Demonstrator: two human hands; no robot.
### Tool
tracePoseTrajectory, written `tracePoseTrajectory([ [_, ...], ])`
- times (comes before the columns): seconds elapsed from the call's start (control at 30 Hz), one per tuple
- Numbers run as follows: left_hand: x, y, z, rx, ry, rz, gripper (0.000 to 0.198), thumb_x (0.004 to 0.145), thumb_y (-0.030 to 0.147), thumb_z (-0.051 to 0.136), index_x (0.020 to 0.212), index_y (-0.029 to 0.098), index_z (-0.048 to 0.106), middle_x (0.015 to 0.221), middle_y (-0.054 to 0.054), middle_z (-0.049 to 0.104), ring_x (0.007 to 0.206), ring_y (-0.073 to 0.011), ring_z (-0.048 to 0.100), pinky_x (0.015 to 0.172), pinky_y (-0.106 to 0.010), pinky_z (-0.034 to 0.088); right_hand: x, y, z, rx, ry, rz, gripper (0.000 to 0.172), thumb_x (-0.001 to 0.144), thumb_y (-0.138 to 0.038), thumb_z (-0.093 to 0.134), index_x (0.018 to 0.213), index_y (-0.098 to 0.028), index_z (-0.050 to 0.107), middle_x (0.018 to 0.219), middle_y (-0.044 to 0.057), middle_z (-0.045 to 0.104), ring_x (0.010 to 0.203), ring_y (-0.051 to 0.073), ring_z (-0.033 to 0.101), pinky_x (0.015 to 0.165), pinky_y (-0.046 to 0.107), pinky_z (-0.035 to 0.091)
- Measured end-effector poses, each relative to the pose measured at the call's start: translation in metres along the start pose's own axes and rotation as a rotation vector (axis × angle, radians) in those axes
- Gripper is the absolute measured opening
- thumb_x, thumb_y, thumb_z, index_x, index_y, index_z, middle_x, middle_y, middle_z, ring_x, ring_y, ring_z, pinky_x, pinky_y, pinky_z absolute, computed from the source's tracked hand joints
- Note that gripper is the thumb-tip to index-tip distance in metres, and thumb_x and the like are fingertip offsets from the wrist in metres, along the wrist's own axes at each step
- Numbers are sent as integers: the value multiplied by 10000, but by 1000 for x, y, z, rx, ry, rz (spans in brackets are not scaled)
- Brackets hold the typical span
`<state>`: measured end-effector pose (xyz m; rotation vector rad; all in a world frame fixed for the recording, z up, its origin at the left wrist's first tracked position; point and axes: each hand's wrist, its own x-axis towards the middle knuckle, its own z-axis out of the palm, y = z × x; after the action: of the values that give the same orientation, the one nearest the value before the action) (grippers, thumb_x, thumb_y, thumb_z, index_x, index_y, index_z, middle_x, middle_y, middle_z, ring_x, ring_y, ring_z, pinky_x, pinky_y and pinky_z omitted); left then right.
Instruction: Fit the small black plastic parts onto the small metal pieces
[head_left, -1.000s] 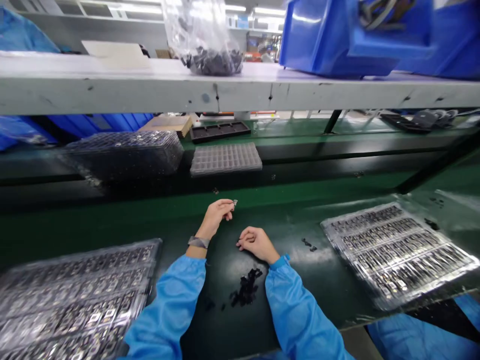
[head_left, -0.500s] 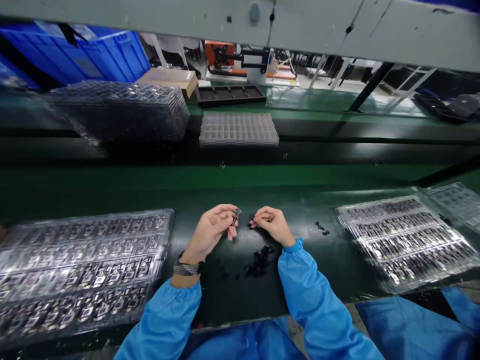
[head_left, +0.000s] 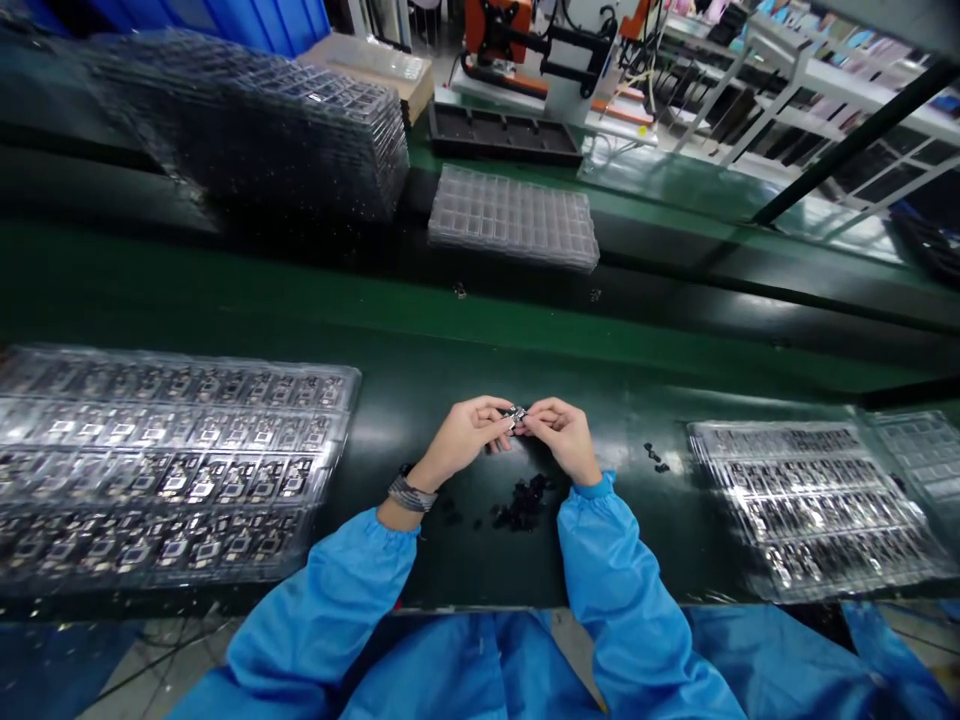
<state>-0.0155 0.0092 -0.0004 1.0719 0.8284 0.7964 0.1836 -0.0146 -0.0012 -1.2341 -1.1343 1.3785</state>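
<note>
head-camera view, which i follow from a distance. at the centre, my left hand [head_left: 465, 437] and right hand [head_left: 564, 432] meet over the bench [head_left: 465, 580], grasping a small metallic part [head_left: 514, 417]: the left thumb and fingers pinch its left side, the right fingertips close on its right side. whether a smaller piece sits inside the right pinch, i cannot tell. both forearms wear blue sleeves [head_left: 322, 600], and a patterned band [head_left: 412, 492] rings the left wrist. on the near side of the hands i find a loose pile of black pieces [head_left: 523, 502]; a few black bits [head_left: 657, 458] lie apart from it, to the right of the right hand. at left, a clear tray [head_left: 336, 450] carries rows of metallic pieces; at right, a second clear tray [head_left: 711, 462] carries closely packed shiny pieces, also in rows. beyond the hands stands a low stack of clear compartment trays [head_left: 514, 215], with a black divided tray [head_left: 504, 135] just behind it. to their left rises a tall stack of clear trays [head_left: 277, 130], a tan box [head_left: 416, 90] near its rear. part of a blue bin [head_left: 247, 20] shows at the upper edge.
</note>
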Motion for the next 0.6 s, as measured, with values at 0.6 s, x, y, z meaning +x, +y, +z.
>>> tracePoseTrajectory([
  [0.6, -2, -1, 4, 108, 14, 16, 389, 836, 403, 774, 1099, 136, 668, 737, -19, 687, 641, -156, 704, 591, -239, 531, -2, -5, -2, 57, -66, 18, 397, 780, -442, 867, 991, -225, 611, 809, 28, 794, 736, 207, 778, 757, 336, 617],
])
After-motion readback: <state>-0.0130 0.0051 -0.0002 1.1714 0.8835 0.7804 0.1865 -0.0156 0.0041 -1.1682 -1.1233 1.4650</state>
